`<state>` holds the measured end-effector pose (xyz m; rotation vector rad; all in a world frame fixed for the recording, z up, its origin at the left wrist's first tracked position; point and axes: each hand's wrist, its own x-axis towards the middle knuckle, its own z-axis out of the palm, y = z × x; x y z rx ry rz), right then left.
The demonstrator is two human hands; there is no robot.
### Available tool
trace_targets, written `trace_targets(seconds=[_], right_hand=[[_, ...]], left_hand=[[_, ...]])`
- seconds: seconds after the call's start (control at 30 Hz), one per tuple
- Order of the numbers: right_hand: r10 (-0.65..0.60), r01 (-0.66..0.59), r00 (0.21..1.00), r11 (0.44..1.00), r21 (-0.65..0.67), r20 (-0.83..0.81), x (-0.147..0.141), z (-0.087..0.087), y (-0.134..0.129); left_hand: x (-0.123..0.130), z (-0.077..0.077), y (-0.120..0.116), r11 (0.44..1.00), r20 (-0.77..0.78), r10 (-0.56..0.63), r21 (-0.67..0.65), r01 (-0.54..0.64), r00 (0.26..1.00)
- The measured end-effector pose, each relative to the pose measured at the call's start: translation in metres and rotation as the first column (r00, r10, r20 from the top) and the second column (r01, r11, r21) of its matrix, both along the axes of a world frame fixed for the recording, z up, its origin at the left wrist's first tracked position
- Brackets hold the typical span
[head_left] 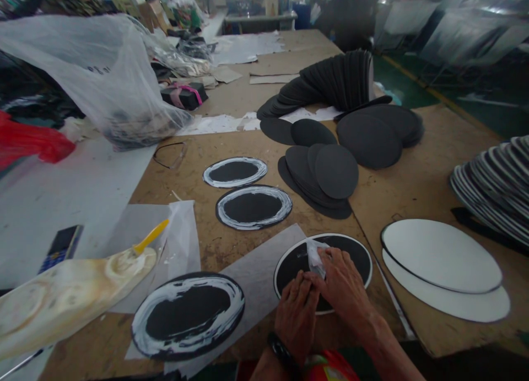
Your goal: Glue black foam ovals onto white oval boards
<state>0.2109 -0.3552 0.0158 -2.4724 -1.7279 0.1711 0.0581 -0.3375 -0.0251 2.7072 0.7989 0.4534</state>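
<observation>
A black oval piece with a white rim (285, 262) lies flat on the table in front of me. My right hand (345, 282) is on it, fingers closed over a crumpled whitish wad (314, 255), either thin plastic or cloth. Beside it my left hand (296, 306), with a dark band at the wrist, rests flat on the oval's near left part, its fingertips touching my right hand. To the left lies a black oval smeared with a white ring of paste (231, 309). Two similar ringed ovals (254, 207) (235, 172) are farther back.
White ovals (442, 254) overlap at right, near a tall striped stack (496, 188). Plain black ovals (336, 172) lie beyond, before a fanned black pile (343, 81). At left are a yellow spreader (151, 236) on a stained plastic container (82, 293) and a large plastic bag (95, 67).
</observation>
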Motion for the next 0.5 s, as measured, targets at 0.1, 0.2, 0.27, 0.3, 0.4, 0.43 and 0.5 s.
trace_targets(seconds=[0.1, 0.2, 0.27, 0.3, 0.4, 0.43, 0.5], right_hand=[[-0.037, 0.038, 0.999, 0.999, 0.013, -0.020, 0.002, -0.004, 0.002], [-0.038, 0.040, 0.998, 0.999, 0.034, -0.053, 0.011, -0.009, 0.003], [-0.020, 0.023, 0.997, 0.999, 0.045, -0.073, 0.017, -0.011, 0.002], [0.002, 0.004, 0.996, 0.998, 0.061, -0.093, 0.019, -0.010, 0.002], [0.089, -0.060, 0.977, 0.987, 0.149, -0.195, 0.016, -0.005, 0.006], [0.126, -0.088, 0.966, 0.981, 0.170, -0.226, 0.012, -0.002, 0.009], [0.207, -0.169, 0.946, 0.972, 0.165, -0.251, -0.001, 0.002, 0.018]], left_hand=[[-0.002, -0.001, 0.001, 0.999, -0.016, -0.040, 0.011, 0.040, 0.999], [-0.004, -0.002, 0.002, 0.999, -0.019, -0.049, 0.022, 0.050, 0.999], [-0.004, -0.001, 0.003, 0.999, -0.016, -0.038, 0.017, 0.038, 0.999], [-0.004, -0.001, 0.003, 0.999, -0.015, -0.038, 0.011, 0.038, 0.999], [-0.002, 0.001, 0.002, 0.999, -0.003, -0.036, -0.015, 0.036, 0.999], [-0.002, 0.002, 0.002, 0.999, 0.005, -0.037, -0.034, 0.037, 0.999], [0.000, 0.003, 0.001, 0.995, 0.010, -0.021, -0.092, 0.022, 1.000]])
